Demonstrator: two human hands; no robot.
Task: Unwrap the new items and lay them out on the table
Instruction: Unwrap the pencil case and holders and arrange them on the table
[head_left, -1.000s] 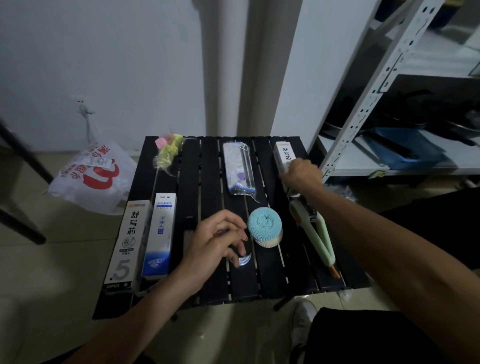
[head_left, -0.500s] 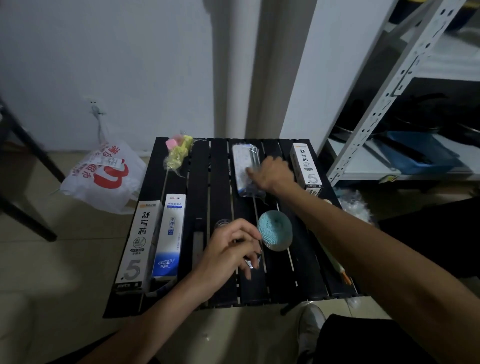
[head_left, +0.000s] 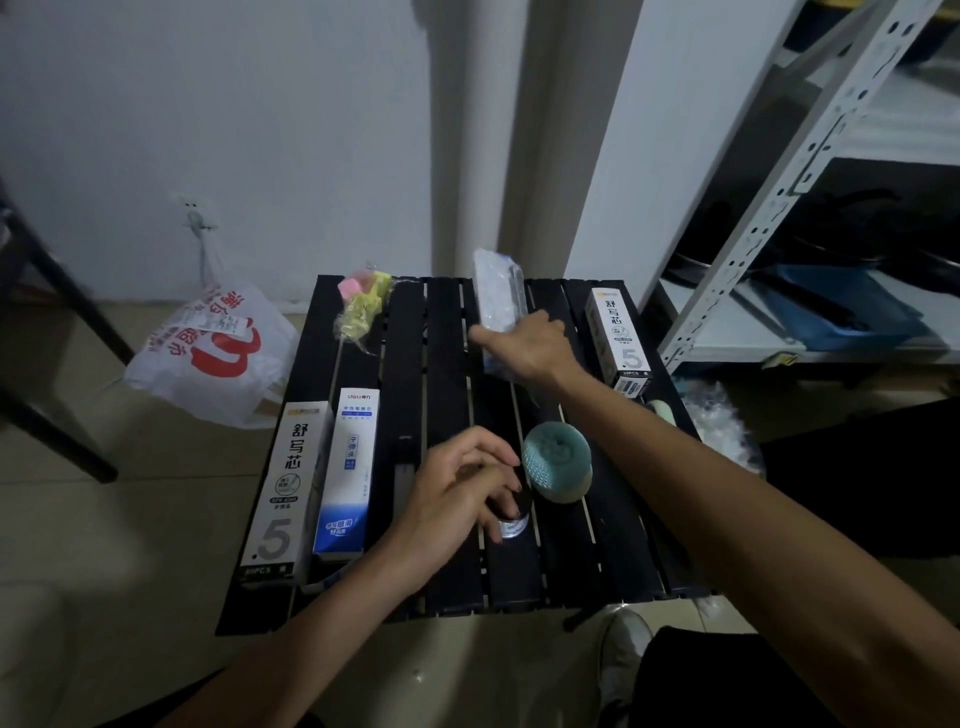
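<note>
On the black slatted table (head_left: 447, 364), my right hand (head_left: 530, 345) grips a clear plastic-wrapped pack (head_left: 497, 288) at the back middle, its far end tilted up off the slats. My left hand (head_left: 457, 488) curls its fingers over a small dark round item (head_left: 511, 517) near the front middle. A teal round scrubber (head_left: 557, 467) sits just right of that hand. White refill boxes lie at the front left (head_left: 283, 488), beside a blue-and-white box (head_left: 347, 478), and at the back right (head_left: 618, 332). A wrapped pink-and-yellow item (head_left: 363, 304) lies at the back left.
A white shopping bag with red print (head_left: 208, 358) sits on the floor left of the table. A metal shelf rack (head_left: 810, 171) stands to the right with a blue tray (head_left: 847, 306). Crumpled clear wrapping (head_left: 719, 421) lies by the table's right edge. My shoe (head_left: 623, 654) is below the table's front.
My right hand left the white box at the back right, moved left to the clear wrapped pack, gripped it and tilted its far end up. My left hand stayed put.
</note>
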